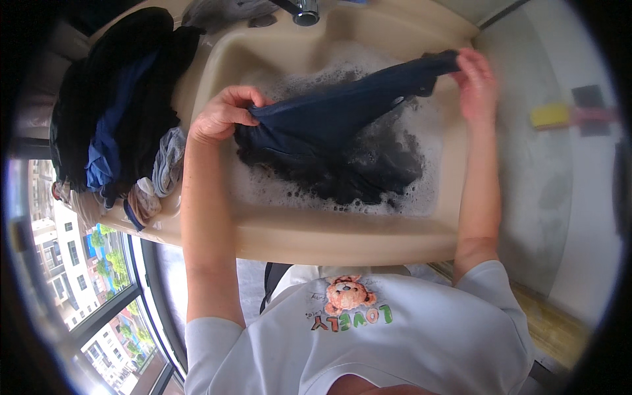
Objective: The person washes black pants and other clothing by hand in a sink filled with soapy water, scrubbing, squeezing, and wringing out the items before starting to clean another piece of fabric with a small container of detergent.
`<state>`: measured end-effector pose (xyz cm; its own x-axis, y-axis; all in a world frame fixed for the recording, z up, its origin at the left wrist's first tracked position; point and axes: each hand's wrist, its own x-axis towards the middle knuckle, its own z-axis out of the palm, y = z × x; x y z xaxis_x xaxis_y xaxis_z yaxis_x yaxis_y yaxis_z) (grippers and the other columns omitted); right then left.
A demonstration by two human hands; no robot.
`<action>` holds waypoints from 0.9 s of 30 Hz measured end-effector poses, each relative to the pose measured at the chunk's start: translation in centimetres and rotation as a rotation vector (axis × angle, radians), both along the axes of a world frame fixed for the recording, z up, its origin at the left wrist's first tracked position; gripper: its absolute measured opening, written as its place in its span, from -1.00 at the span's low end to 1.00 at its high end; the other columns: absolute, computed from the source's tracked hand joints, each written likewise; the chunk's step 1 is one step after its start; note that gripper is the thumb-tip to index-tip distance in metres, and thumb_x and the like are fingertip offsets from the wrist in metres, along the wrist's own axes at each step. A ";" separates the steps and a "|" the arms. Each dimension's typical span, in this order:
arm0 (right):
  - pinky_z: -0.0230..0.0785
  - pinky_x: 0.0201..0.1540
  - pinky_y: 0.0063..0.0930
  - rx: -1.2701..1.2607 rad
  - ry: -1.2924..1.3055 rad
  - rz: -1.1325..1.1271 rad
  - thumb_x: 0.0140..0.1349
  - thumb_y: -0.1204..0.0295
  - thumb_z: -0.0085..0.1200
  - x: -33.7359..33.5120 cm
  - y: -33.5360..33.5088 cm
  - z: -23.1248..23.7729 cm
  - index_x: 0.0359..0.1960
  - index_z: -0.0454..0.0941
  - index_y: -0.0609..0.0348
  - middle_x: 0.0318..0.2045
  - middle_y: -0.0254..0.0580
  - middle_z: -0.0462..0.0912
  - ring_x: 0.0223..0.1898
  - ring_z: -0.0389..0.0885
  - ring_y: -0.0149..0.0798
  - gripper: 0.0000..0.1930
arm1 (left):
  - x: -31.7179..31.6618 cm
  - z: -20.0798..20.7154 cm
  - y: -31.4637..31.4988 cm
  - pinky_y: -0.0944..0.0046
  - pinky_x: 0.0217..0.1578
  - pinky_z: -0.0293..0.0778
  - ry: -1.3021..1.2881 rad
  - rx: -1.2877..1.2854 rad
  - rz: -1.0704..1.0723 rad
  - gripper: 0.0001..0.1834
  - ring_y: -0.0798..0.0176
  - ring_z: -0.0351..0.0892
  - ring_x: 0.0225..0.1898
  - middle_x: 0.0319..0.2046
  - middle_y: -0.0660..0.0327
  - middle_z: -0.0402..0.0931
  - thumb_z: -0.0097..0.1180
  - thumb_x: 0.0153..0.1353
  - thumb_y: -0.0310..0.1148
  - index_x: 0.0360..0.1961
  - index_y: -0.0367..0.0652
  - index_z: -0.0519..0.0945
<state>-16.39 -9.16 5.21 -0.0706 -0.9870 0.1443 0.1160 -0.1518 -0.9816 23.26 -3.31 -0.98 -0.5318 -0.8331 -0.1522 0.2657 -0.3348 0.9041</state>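
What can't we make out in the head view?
All in the head view:
- Beige, rounded sink: floor hidden by dark wet cloth and white suds.
- Dark navy fabric garment: full shape hidden by folds and suds.
- Right hand: blurred; exact finger placement unclear.
- Shiny chrome metal faucet: upper part cut off by top edge.
- Dark heaped clothes pile: lower layers covered by upper ones.

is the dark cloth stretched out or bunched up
Stretched out: the left hand grips one end of the cloth, the right hand the other, over the sink. Its lower part: cannot tell.
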 end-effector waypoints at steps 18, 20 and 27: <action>0.37 -0.33 -0.40 0.224 0.872 0.196 -0.05 0.12 0.11 0.6 -2.0 -16.4 -0.38 0.57 0.20 -0.47 -0.06 0.58 -0.44 0.55 -0.21 -0.63 | -9.5 -6.8 -2.0 0.28 -0.25 0.40 -0.607 0.291 0.226 -0.49 0.17 0.46 -0.22 -0.38 0.05 0.50 0.20 -0.18 -0.42 -0.09 -0.22 0.44; 0.35 -0.26 -0.47 0.472 0.498 0.085 -0.03 0.07 0.11 -1.3 -3.2 -16.9 -0.33 0.54 0.30 -0.40 -0.13 0.59 -0.35 0.53 -0.32 -0.53 | -8.6 -7.6 -2.3 0.32 -0.31 0.41 -0.289 0.359 0.328 -0.51 0.25 0.45 -0.24 -0.32 0.10 0.47 0.16 -0.12 -0.44 -0.07 -0.24 0.42; 0.36 -0.23 -0.41 0.179 0.664 0.297 -0.20 0.16 0.23 15.8 2.5 -14.4 -0.34 0.54 0.20 -0.31 -0.13 0.55 -0.31 0.52 -0.23 -0.57 | -10.5 -10.8 -2.5 0.27 -0.03 0.24 -0.075 0.538 0.686 -0.40 0.21 0.33 -0.08 -0.13 0.19 0.41 0.06 0.00 0.07 -0.09 -0.21 0.41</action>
